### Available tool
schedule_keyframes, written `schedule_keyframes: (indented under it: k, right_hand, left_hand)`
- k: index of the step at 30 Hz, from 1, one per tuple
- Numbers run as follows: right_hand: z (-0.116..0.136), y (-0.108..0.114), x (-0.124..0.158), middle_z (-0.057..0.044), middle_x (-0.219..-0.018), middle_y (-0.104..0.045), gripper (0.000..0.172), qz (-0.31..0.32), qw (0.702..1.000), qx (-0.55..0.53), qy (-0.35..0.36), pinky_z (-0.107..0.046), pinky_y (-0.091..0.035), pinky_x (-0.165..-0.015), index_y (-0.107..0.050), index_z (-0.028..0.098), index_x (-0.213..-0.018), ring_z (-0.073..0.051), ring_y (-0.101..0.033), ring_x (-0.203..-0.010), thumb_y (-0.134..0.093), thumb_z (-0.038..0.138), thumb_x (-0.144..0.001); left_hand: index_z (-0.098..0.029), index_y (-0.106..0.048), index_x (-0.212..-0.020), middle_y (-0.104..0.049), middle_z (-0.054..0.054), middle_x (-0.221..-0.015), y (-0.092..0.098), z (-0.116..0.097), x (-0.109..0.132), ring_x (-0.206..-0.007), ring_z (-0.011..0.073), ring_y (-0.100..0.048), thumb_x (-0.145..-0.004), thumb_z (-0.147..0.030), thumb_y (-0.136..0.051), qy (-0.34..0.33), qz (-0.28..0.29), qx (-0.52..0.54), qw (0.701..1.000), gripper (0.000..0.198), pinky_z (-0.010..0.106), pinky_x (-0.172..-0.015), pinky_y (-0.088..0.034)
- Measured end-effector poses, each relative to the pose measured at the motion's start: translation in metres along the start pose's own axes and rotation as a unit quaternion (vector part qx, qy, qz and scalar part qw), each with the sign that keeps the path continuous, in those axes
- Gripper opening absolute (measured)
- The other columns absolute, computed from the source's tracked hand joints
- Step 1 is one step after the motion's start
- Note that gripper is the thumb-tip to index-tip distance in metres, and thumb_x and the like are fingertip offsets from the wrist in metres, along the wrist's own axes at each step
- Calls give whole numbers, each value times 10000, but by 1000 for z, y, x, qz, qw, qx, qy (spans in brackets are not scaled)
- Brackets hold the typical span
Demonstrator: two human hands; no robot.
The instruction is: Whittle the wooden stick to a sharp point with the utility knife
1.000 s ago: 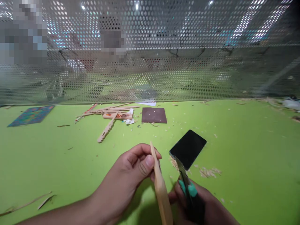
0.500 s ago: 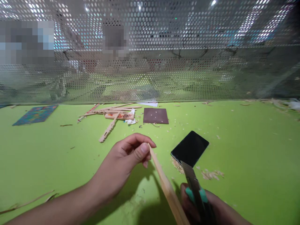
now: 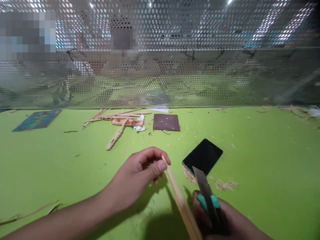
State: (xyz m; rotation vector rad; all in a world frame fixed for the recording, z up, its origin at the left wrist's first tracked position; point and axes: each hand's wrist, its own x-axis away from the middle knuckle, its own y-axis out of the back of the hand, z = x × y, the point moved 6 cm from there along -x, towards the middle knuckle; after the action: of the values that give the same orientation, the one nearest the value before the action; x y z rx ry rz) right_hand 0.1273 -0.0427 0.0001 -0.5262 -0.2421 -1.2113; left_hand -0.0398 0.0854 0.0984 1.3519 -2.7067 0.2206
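My left hand [image 3: 147,171] pinches the thin far tip of a pale wooden stick [image 3: 183,206] between thumb and fingers. The stick slants down toward me, thicker along its near part, and its near end runs out of the frame's bottom edge. Wrapped round a utility knife [image 3: 208,195] with a green and black handle is my right hand [image 3: 225,216]. The knife's blade is out and points up and away, to the right of the stick and apart from it. Beyond the blade a black smartphone [image 3: 203,157] lies on the green table.
Wood shavings [image 3: 225,184] lie by the phone. Farther back are a brown sandpaper square [image 3: 166,122], a pile of carved sticks [image 3: 120,116], a single notched stick [image 3: 116,136] and a patterned card [image 3: 37,120]. A perforated metal screen [image 3: 160,80] stands across the table's back.
My left hand has shifted slightly right and nearer to me, still pinching the stick, whose tip moved with it. The right hand and knife have barely moved.
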Motion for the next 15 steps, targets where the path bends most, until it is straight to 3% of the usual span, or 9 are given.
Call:
schedule_keyframes:
  k: [5, 9, 12, 15]
  right_hand:
    - [1, 0, 2, 13, -721, -566, 727, 7, 999, -44, -9, -242, -383, -541, -372, 256, -762, -143, -534, -658, -904, 714, -570]
    - [8, 0, 0, 27, -700, -512, 683, 17, 1000, -11, 4, -241, -380, -563, -427, 237, -776, -122, -488, -633, -862, 740, -617]
    - [18, -5, -2, 15, -706, -526, 630, 30, 999, 3, 14, -235, -387, -577, -485, 218, -807, -110, -472, -624, -812, 745, -694]
    - [23, -10, -2, -14, -765, -605, 583, 45, 998, -25, 28, -205, -351, -509, -546, 207, -869, -80, -440, -569, -818, 702, -724]
  left_hand:
    - [-150, -680, -939, -577, -3, -811, -11, 10, 2, -726, 129, -500, -960, -424, -698, 28, 54, 24, 998, 276, 239, -674, -423]
    - [-136, -715, -976, -604, 9, -835, -22, 19, 7, -749, 128, -505, -899, -434, -779, 67, 73, 71, 993, 315, 232, -678, -404]
    - [-147, -733, -1005, -654, 27, -896, -30, 24, 10, -814, 147, -581, -851, -418, -837, 88, 98, 137, 982, 328, 250, -752, -451]
    - [-158, -725, -1073, -722, 70, -967, -40, 29, 12, -907, 212, -689, -862, -339, -836, 93, 156, 192, 964, 299, 344, -873, -522]
